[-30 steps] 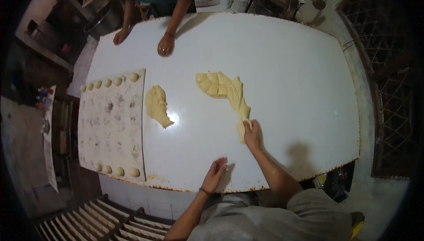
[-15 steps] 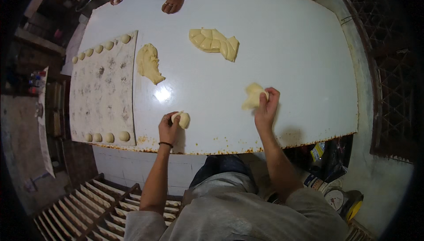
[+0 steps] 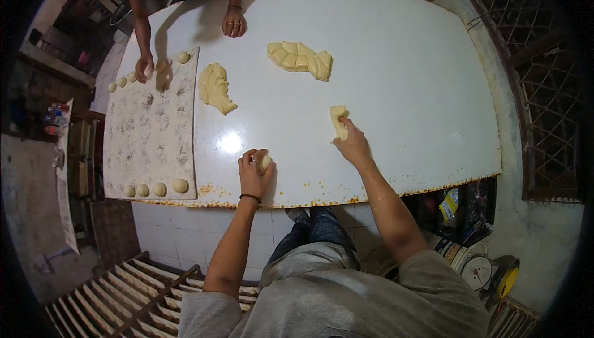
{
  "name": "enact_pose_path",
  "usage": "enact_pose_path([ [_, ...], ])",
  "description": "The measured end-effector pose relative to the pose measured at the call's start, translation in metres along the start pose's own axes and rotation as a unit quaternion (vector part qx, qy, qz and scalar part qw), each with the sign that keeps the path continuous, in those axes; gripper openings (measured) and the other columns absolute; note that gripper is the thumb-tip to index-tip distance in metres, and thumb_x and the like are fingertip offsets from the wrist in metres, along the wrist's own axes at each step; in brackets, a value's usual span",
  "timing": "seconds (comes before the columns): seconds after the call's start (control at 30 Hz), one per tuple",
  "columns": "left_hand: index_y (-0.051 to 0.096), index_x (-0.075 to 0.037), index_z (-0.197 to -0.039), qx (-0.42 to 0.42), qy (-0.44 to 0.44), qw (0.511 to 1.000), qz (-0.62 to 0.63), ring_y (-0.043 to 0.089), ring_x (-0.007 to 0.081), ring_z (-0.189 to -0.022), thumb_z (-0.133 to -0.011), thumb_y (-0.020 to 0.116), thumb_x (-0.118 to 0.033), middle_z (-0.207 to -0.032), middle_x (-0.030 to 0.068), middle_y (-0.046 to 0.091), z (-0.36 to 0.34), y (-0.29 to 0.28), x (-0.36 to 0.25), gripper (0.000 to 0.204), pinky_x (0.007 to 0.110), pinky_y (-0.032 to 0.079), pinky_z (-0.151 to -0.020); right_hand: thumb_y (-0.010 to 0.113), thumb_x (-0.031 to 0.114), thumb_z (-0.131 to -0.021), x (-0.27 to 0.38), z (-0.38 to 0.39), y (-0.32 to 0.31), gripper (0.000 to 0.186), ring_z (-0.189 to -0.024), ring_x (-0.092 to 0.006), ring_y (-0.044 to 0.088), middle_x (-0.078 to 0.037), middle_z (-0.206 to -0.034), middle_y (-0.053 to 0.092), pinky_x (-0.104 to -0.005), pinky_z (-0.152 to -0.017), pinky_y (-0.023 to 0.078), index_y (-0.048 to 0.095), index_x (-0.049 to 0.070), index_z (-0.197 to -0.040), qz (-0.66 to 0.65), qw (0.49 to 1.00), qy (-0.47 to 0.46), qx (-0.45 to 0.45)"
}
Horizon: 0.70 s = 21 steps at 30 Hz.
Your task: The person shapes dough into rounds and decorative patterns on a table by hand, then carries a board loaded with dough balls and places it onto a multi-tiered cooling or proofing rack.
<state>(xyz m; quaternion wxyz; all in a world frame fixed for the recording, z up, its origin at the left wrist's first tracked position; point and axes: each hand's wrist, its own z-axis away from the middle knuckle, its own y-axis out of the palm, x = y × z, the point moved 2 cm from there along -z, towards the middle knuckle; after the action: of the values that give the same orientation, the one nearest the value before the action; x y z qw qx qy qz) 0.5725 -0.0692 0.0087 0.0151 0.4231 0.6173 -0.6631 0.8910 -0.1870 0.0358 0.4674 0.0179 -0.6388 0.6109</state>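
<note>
Near the front edge of the white table, my left hand (image 3: 252,166) curls over a small pale dough ball (image 3: 265,164), which shows past the fingers and thumb. Farther right, the fingers of my right hand (image 3: 352,142) grip a flattened strip of dough (image 3: 338,115) at its near end. Beyond it lies a slab of dough (image 3: 298,58) scored into several sections. Toward the left is a loose, uneven lump of dough (image 3: 214,88), beside a floury board (image 3: 148,134) with dough balls along its far and near edges, such as this near one (image 3: 180,186).
Across the table, one hand (image 3: 145,67) of a co-worker is at the board's far row of balls; the other hand (image 3: 234,23) rests on the tabletop (image 3: 408,78). Below right stand a dial scale (image 3: 477,271) and tubs. A slatted rack (image 3: 117,294) is at lower left.
My right hand has moved left and set its dough piece down on the table. My left hand now covers more of its ball. The co-worker has leaned in and reached to the board.
</note>
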Motion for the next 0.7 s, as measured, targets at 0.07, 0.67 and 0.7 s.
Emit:
enact_pose_path([
  [0.07,0.068,-0.013,-0.133,0.000,-0.030,0.999,0.029,0.051,0.0391,-0.124,-0.086,0.081,-0.024,-0.135,0.0167,0.058,0.010,-0.013,-0.003,0.050,0.050,0.044,-0.108,0.072,0.022,-0.085,0.004,0.030,-0.015,0.085,-0.125,-0.0442,0.063,-0.025,-0.139,0.064,-0.0470,-0.108,0.050,0.037,0.013,-0.162,0.017,0.994,0.026,0.101],
  [0.67,0.071,-0.009,-0.120,0.014,0.005,1.000,-0.006,0.053,0.0389,-0.118,-0.090,0.075,-0.029,-0.123,0.0178,0.061,0.032,-0.023,0.021,0.037,0.050,0.043,-0.104,0.071,0.032,-0.092,0.027,0.038,-0.006,0.027,-0.114,-0.0377,0.058,-0.014,-0.114,0.064,-0.0490,-0.096,0.051,0.073,0.012,-0.109,0.199,0.962,-0.181,0.035],
  [0.7,0.071,-0.009,-0.118,0.041,0.005,0.999,-0.003,0.053,0.0391,-0.118,-0.090,0.075,-0.029,-0.122,0.0180,0.061,0.045,-0.024,0.035,0.035,0.050,0.043,-0.104,0.074,0.034,-0.090,0.000,0.068,0.006,0.030,-0.114,-0.0377,0.056,-0.014,-0.115,0.064,-0.0487,-0.100,0.048,0.073,0.010,-0.108,0.152,0.966,-0.207,-0.022],
])
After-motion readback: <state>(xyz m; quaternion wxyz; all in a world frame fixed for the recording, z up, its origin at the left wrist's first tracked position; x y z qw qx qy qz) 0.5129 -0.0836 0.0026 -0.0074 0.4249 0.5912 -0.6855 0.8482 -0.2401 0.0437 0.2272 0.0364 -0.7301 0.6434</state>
